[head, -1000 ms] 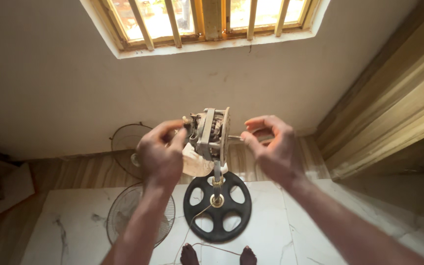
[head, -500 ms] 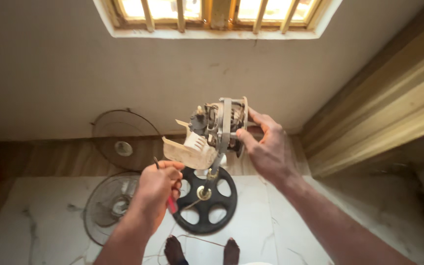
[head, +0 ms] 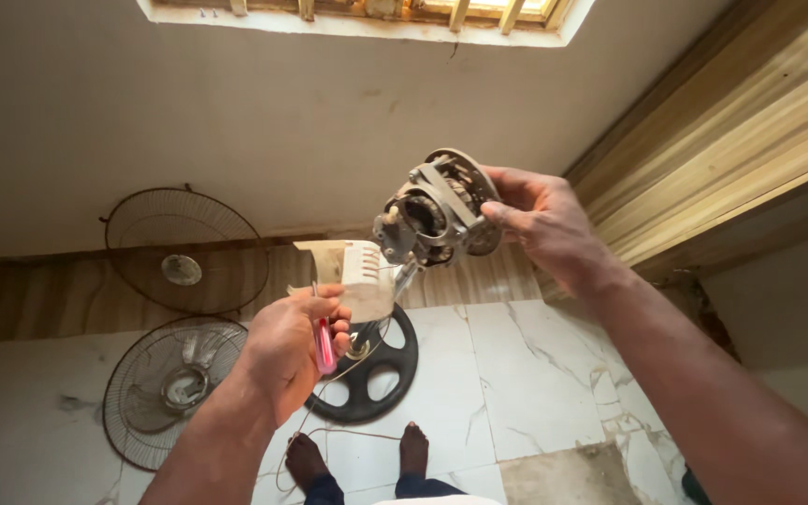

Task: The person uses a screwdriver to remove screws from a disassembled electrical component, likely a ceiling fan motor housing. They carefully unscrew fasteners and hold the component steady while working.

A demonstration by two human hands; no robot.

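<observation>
Two wire fan guards are shown at the left: one guard (head: 184,248) is leaned against the pale wall, and a second guard (head: 168,388) is laid flat on the marble-patterned floor (head: 535,374) below it. A black round fan base (head: 371,379) with spoke-like openings is seen on the floor beneath the hands, partly hidden by the left hand (head: 294,348) and the housing held in it; a thin cord (head: 329,432) is trailed across the tiles near two bare feet (head: 357,456). Wooden panelling (head: 731,140) is seen at the right.

The fan motor (head: 437,210) is held up in mid-air, above the base and in front of the wall, with the right hand (head: 544,224) closed around its rear edge. It appears as a grey metal frame around dark windings, dusty and bare of its cover. A cream plastic housing (head: 357,276) is hung just below and left of it, gripped by the left hand together with a pink-handled tool (head: 324,341).
</observation>
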